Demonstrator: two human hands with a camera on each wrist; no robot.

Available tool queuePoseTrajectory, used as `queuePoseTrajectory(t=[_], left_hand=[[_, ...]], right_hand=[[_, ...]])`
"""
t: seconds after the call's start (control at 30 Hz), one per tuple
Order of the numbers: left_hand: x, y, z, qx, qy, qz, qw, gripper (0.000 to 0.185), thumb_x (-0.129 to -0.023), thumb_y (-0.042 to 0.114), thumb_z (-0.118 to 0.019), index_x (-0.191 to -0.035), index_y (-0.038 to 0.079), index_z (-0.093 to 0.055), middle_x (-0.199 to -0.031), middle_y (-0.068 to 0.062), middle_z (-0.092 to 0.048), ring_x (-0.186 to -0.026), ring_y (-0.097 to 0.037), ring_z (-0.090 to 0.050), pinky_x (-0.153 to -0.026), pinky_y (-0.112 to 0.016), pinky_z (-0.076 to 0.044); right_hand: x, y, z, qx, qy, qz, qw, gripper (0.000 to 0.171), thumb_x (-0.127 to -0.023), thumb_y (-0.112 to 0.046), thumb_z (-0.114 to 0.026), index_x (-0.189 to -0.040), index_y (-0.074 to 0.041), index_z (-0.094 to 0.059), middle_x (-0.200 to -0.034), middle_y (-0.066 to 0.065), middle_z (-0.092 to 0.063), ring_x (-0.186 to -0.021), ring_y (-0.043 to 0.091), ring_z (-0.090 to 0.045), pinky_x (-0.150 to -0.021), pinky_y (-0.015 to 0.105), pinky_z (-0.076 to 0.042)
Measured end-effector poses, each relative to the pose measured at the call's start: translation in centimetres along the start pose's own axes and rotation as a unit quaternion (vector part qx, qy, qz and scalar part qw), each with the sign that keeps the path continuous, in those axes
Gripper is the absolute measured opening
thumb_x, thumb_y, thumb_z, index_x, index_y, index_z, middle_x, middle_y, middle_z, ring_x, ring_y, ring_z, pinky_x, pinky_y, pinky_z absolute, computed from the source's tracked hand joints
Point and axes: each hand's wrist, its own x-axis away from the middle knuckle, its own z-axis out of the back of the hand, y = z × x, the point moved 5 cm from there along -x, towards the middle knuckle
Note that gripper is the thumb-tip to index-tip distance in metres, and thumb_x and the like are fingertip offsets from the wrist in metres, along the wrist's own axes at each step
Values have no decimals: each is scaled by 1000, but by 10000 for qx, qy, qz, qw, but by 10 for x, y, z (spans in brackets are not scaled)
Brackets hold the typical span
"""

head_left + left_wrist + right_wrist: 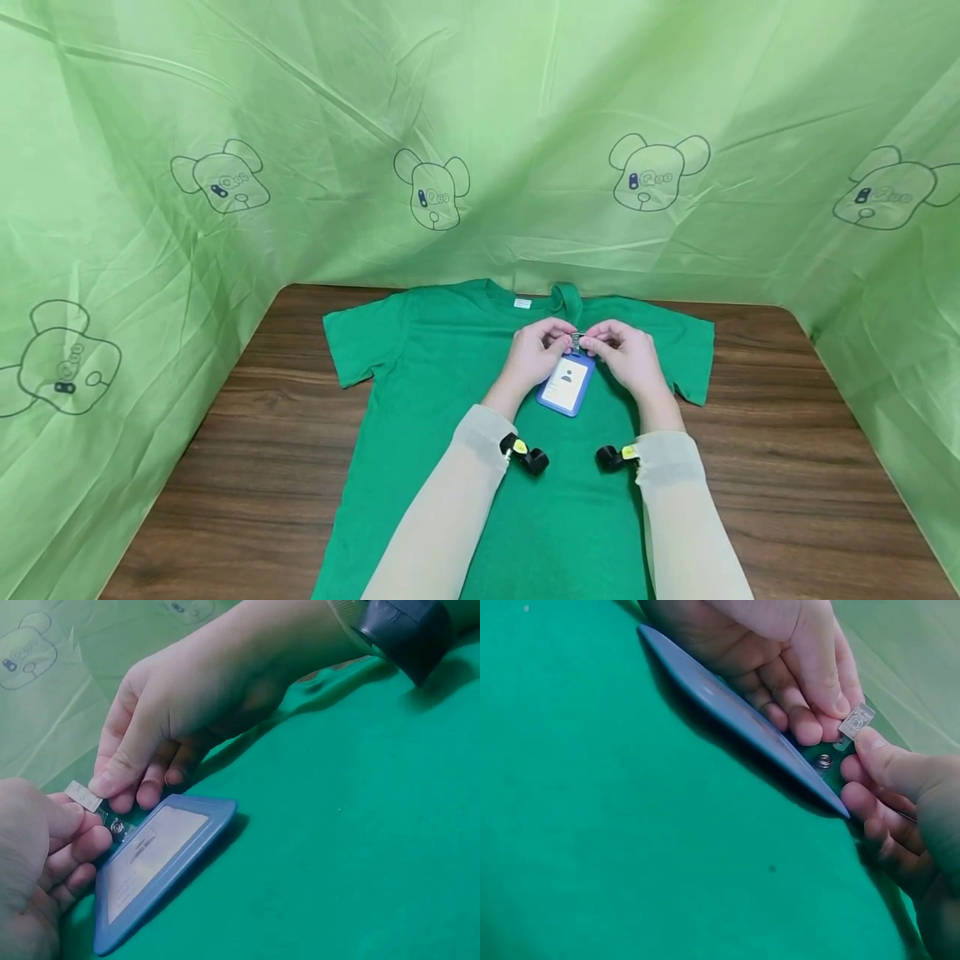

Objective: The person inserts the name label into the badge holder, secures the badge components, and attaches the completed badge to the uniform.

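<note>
A green T-shirt [450, 375] lies flat, front up, on the wooden table [247, 450]. On its chest rests a blue badge holder [567, 385] with a white card inside, also seen close up as the blue badge holder [157, 862] [735, 712]. A short strap with a snap button [118, 825] leads from the holder up to a small metal clip [577, 340] [82, 796] [856, 720]. My left hand [553, 336] and right hand [597, 342] meet just below the collar. Each pinches that clip from its own side, fingers curled.
Green printed cloth [480, 125] walls the table on the back and both sides. Bare wood shows left and right of the shirt. A black wrist camera [525, 454] sits on the left sleeve and another wrist camera [615, 456] on the right.
</note>
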Motion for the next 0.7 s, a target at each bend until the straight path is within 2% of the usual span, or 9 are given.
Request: queuePoseTrajectory(t=[0.17, 0.47, 0.7], left_hand=[[1, 0, 1, -43, -63, 47, 10000, 13, -105, 9, -74, -117, 11, -80, -95, 2, -79, -81, -4, -71, -76, -22, -57], [3, 2, 1, -185, -36, 203, 9996, 15, -105, 12, -75, -120, 11, -78, -101, 1, -80, -86, -6, -72, -80, -22, -59], [4, 4, 4, -1030, -1, 391, 9939, 15, -104, 12, -71, -118, 12, -77, -99, 4, -76, -84, -5, -67, -78, -20, -55]], right_hand=[[0, 3, -2, -78, -215, -136, 9996, 22, -103, -30, -80, -108, -9, -78, -94, 7, -79, -81, 21, -71, -67, 27, -53], [1, 6, -6, -305, -519, -200, 9980, 30, -102, -24, -82, -121, -3, -74, -110, 14, -80, -99, 30, -76, -81, 19, -54], [2, 5, -6, -411, -820, -428, 9949, 30, -103, -20, -80, -126, -3, -72, -115, 16, -79, -104, 31, -75, -84, 23, -56]])
